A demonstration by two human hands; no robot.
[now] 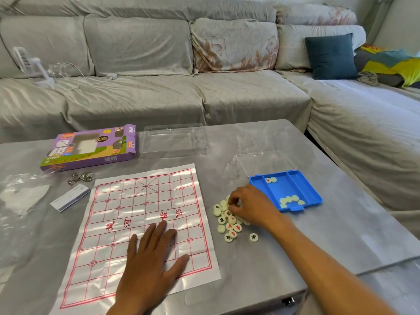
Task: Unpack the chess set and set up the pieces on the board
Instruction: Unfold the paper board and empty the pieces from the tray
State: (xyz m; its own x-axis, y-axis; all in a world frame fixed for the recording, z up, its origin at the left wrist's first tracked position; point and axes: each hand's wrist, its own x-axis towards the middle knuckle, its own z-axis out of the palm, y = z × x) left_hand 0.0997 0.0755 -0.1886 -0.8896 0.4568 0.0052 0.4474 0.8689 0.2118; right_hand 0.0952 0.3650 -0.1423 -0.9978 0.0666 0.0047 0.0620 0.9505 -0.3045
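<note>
While the left hand (150, 264) presses flat on the paper xiangqi board (141, 226), right hand (247, 206) beside the board, fingers curled, seemingly pinching a piece in the xiangqi pieces (229, 223), blue tray (313, 196) beyond.

The white, red-lined chess board sheet (145, 214) looks like thin glossy plastic or coated paper, creased and catching glare. The small round cream pieces (229, 220) are smooth, slightly shiny plastic. The blue compartment tray (311, 192) is matt moulded plastic; its clear lid (266, 162) is transparent plastic. The purple box (91, 147) is printed cardboard. The grey table top (318, 223) is smooth, faintly reflective. The sofa cover (159, 94) is patterned cloth.
</note>
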